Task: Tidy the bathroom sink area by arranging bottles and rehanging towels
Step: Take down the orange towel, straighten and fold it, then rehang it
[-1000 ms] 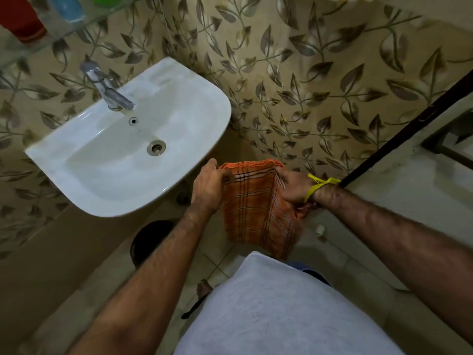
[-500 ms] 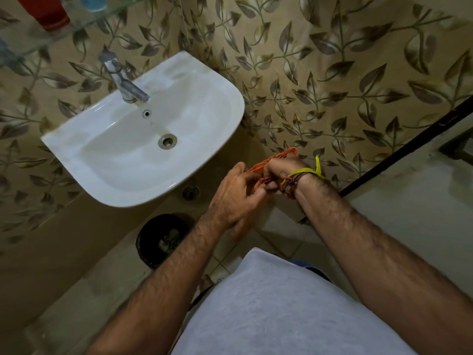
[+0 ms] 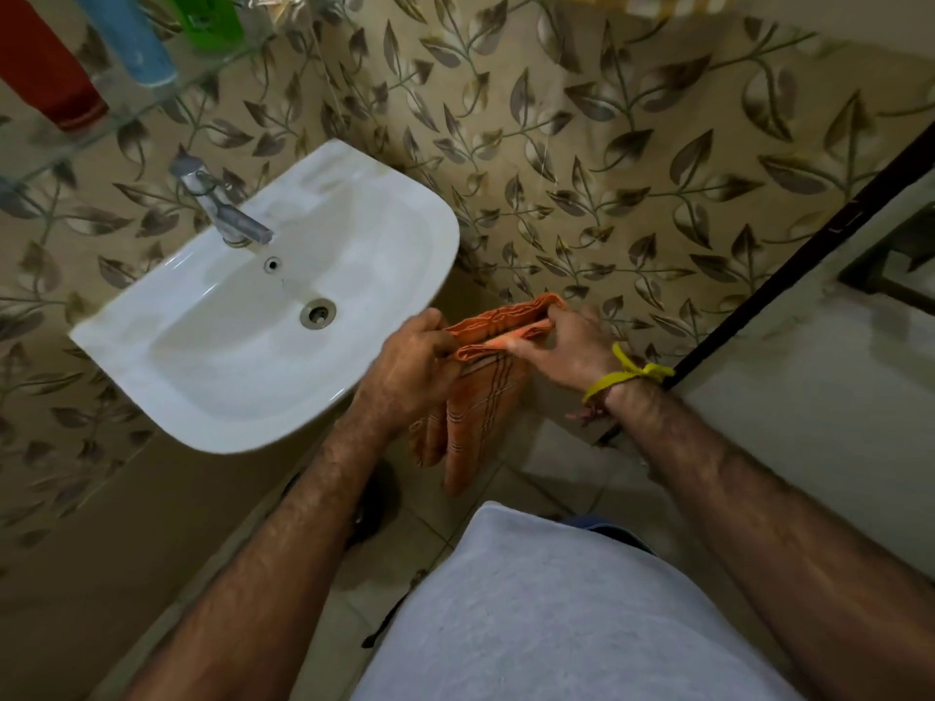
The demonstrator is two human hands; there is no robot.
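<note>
An orange checked towel [image 3: 480, 397] hangs folded between my hands, just right of the white sink [image 3: 384, 235]. My left hand [image 3: 410, 366] grips its left top edge and my right hand [image 3: 566, 346] pinches the right top edge; a yellow thread is tied round the right wrist. Most of the cloth hangs down below my left hand. On the glass shelf [image 3: 60, 154] at the top left stand a red bottle [image 3: 45, 73], a blue bottle [image 3: 136, 43] and a green bottle [image 3: 207, 15].
A chrome tap [image 3: 222, 210] sits at the sink's back. Leaf-patterned tiles cover the wall. A dark door frame edge [image 3: 789, 265] runs diagonally on the right. A dark round bin [image 3: 374, 503] shows on the floor under my left forearm. A yellowish cloth [image 3: 642, 2] shows at the top edge.
The towel hung spread between my hands, then my hands came together and folded it. Now they are apart again with the folded towel hanging narrower. The view has tilted up toward the shelf.
</note>
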